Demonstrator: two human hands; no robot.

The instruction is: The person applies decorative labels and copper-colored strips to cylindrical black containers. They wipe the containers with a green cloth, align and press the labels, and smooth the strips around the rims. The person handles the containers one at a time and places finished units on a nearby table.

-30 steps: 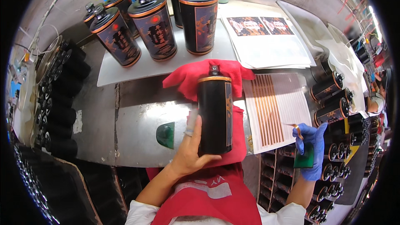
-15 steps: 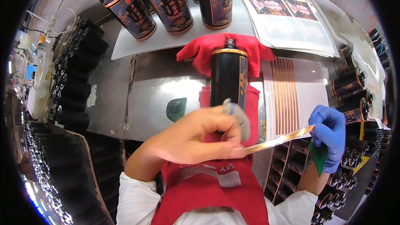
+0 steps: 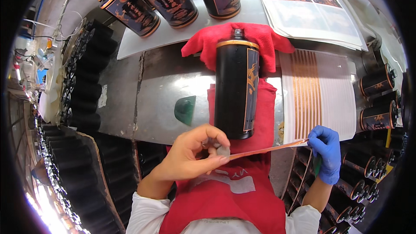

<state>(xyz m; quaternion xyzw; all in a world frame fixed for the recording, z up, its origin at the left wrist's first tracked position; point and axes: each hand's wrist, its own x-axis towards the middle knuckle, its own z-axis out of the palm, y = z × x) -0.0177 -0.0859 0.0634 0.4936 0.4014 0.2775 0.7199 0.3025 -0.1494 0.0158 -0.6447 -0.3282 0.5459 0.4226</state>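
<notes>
A narrow copper-gold strip (image 3: pixel 268 148) is stretched between my hands, just below the base of a black bottle (image 3: pixel 234 91). My left hand (image 3: pixel 190 154) is bare except for a grey finger cover (image 3: pixel 223 150) and pinches the strip's left end. The other end is pinched in the blue-gloved fingers of my right hand (image 3: pixel 326 154). Part of a green scraper (image 3: pixel 318 164) shows at the right palm, mostly hidden. The bottle lies on red cloth (image 3: pixel 268 117), neck pointing away, with a gold band near its shoulder and a decorated panel on its right side.
Another green scraper (image 3: pixel 185 109) lies on the metal table left of the bottle. To the right is a sheet of copper strips (image 3: pixel 305 91). Decorated bottles (image 3: pixel 167 0) stand at the back beside printed sheets (image 3: pixel 303 13). Rows of black bottles (image 3: pixel 89 78) line both sides.
My left hand has shifted left and down, away from the bottle's lower end, which now shows fully. My right hand has come left and lower. The strip hangs lower and slopes less.
</notes>
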